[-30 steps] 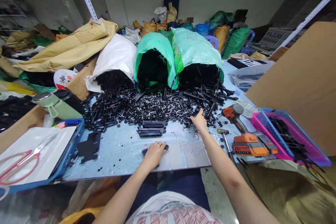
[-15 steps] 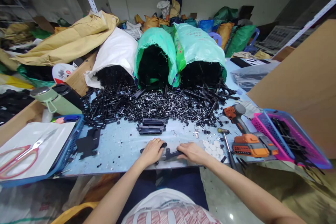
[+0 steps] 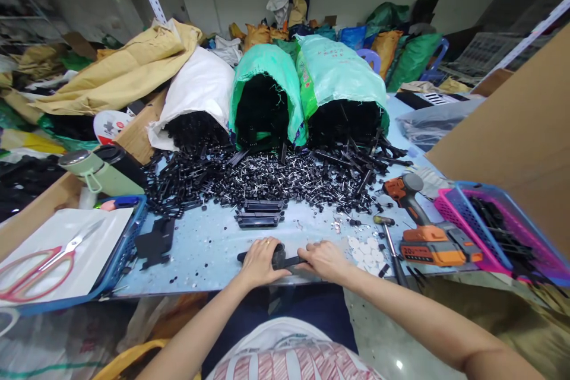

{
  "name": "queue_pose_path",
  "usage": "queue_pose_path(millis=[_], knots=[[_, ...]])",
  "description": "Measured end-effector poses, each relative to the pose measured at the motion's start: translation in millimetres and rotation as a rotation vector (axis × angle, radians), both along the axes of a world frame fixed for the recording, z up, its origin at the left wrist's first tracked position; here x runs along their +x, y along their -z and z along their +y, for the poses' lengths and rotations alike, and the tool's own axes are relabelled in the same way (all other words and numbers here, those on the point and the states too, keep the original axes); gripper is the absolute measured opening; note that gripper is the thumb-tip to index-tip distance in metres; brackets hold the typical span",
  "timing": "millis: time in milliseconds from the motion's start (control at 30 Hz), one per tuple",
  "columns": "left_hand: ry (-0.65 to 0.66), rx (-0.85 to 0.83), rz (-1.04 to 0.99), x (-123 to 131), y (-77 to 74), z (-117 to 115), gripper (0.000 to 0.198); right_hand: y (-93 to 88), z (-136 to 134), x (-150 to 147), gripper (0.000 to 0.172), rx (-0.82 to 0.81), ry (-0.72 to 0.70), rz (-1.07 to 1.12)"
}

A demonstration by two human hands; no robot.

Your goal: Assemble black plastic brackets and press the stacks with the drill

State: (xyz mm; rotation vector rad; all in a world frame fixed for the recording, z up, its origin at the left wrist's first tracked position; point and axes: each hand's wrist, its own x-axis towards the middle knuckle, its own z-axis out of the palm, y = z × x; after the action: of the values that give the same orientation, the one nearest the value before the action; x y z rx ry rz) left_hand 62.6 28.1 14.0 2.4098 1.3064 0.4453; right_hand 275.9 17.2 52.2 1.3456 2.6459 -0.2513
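Observation:
At the table's front edge, my left hand (image 3: 263, 264) is wrapped over a black plastic part, its thumb reaching to the right. One dark end of that part sticks out left of the hand, and the rest is hidden under the palm. My right hand (image 3: 325, 260) is closed on the right end of a thin black plastic strip (image 3: 291, 261). The strip's left end meets the part at my left hand; whether they are joined I cannot tell. Beyond my hands lie a few black bar-shaped assemblies (image 3: 259, 219), side by side.
A heap of black plastic pieces and pins (image 3: 285, 181) spills from a white sack (image 3: 200, 83) and two green sacks (image 3: 269, 59). At right lie a hammer (image 3: 392, 252), a cordless drill (image 3: 439, 243) and a pink basket (image 3: 449, 208). Scissors (image 3: 57, 261) rest at left.
My left hand has shifted onto the meeting point of the two black pieces, its thumb now stretched toward my right hand. My right hand's fingers are curled more tightly. The view has turned slightly.

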Motion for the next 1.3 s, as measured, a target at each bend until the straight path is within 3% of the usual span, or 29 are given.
queue_pose_path(millis=[200,367,467,600,667,700,767,800,933,1033,1133,1300], knots=[[0.041,0.018,-0.025,-2.7,2.6,1.4,0.046,-17.5,0.5,-7.8,0.038,0.036,0.013,-0.062],[0.026,0.013,-0.041,-3.1,-1.9,3.4,0.042,-25.1,6.4,-9.9,0.037,0.023,-0.026,-0.056],[-0.001,-0.035,-0.026,1.6,-4.1,0.7,0.042,-17.1,10.2,-6.9,0.038,0.052,-0.03,-0.038],[0.036,-0.098,-0.059,-0.8,-6.5,11.0,0.05,10.6,15.1,6.3,0.041,0.063,-0.09,0.035],[-0.103,-0.036,-0.154,-18.9,-8.6,32.4,0.044,25.6,15.8,15.6,0.04,0.075,-0.089,0.095],[-0.251,0.005,-0.203,-33.3,-9.9,46.8,0.037,31.8,15.4,20.0,0.04,0.083,-0.08,0.127],[-0.701,0.049,-0.263,-69.3,-12.6,78.3,0.028,40.5,14.2,26.6,0.039,0.085,-0.063,0.195],[-0.841,0.037,-0.277,-88.2,-13.5,92.7,0.026,43.0,14.1,28.2,0.038,0.083,-0.055,0.231],[-0.92,-0.004,-0.298,-138.5,-12.6,121.3,0.019,44.5,27.1,22.8,0.029,0.117,0.019,0.347],[-0.916,-0.014,-0.356,-139.3,-10.3,112.4,0.016,40.1,56.1,13.3,0.025,0.228,0.184,0.324],[-0.882,-0.067,-0.464,-119.6,-8.5,87.7,0.018,34.0,93.0,5.4,0.027,0.315,0.331,0.188],[-0.802,-0.318,-0.675,-75.1,-1.5,28.5,0.045,32.2,137.3,-5.0,0.021,0.276,0.31,0.068]])
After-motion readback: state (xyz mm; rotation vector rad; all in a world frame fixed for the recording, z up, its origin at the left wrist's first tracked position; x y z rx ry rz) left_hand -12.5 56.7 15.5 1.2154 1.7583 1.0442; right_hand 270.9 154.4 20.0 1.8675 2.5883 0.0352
